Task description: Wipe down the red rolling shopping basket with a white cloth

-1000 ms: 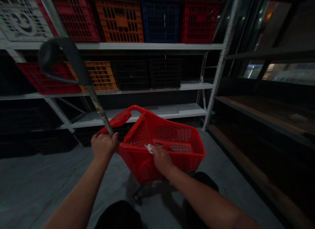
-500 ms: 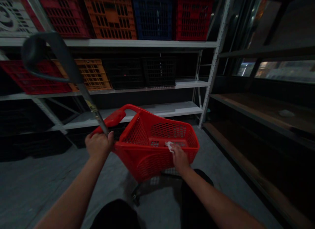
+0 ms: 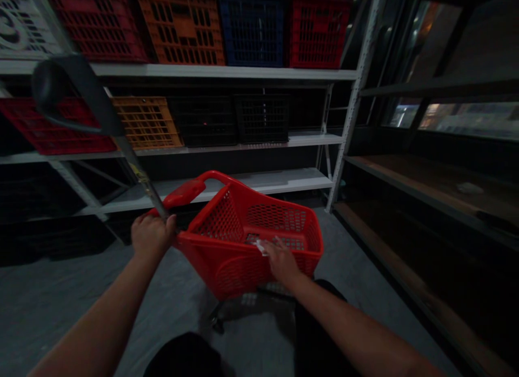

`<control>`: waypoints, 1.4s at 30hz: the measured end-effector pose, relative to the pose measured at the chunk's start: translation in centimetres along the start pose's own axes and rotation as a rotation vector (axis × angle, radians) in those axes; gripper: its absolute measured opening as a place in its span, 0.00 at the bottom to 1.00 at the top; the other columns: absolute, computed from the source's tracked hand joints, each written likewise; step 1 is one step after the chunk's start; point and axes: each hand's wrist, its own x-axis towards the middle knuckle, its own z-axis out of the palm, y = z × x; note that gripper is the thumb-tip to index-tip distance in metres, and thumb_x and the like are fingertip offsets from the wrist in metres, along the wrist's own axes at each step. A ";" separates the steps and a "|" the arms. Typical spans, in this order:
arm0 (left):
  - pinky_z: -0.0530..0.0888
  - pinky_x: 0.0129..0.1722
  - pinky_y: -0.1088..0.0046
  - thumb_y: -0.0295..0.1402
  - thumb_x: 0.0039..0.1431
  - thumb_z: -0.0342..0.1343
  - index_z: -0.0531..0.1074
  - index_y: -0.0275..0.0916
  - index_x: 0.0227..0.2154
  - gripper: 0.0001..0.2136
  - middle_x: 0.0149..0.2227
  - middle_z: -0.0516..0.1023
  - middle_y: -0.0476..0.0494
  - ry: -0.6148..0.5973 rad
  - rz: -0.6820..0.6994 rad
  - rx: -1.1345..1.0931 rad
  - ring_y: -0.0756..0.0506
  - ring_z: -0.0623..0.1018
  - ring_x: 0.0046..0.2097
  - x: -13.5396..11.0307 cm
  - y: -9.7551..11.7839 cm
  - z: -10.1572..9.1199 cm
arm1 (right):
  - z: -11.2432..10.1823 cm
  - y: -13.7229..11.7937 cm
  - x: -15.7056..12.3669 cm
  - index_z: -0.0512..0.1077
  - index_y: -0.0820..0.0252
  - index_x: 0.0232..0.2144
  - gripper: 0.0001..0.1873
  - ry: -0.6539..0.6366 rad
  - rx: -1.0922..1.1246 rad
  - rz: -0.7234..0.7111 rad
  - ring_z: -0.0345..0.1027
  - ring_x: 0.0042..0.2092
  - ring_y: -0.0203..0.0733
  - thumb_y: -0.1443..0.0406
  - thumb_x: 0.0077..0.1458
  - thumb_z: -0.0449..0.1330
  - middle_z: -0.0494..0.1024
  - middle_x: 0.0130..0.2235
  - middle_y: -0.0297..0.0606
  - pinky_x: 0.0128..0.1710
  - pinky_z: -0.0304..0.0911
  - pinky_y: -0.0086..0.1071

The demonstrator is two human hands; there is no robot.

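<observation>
A red plastic shopping cart [image 3: 243,258] with mesh sides stands on the floor in front of me. My left hand [image 3: 151,237] is closed around a metal pole [image 3: 140,174] beside the cart's red handle [image 3: 184,193]; whether it also grips the cart cannot be told. The pole slants up to the left and carries a dark grey looped grip [image 3: 87,93]; its lower end is hidden by the hand. My right hand [image 3: 283,262] is at the cart's near rim, pinching a crumpled white cloth or tissue [image 3: 260,247].
Behind the cart stands a white metal rack [image 3: 243,71] with red, orange, blue and black crates. On the right are wooden shelves [image 3: 421,174] with a small pale object [image 3: 470,188]. Dark crates [image 3: 60,236] sit low at the left. My knees [image 3: 184,355] are close below the cart.
My right hand has moved left along the near rim with the white cloth. The cart, pole and left hand have shifted slightly left in view.
</observation>
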 end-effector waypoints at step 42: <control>0.58 0.52 0.59 0.37 0.61 0.37 0.73 0.35 0.24 0.22 0.24 0.76 0.42 -0.156 0.260 -0.496 0.45 0.73 0.34 -9.4 17.9 0.8 | 1.4 -1.4 -6.6 0.62 0.59 0.52 0.24 -0.019 0.157 0.040 0.58 0.56 0.38 0.76 0.55 0.44 0.72 0.49 0.40 0.60 0.42 0.46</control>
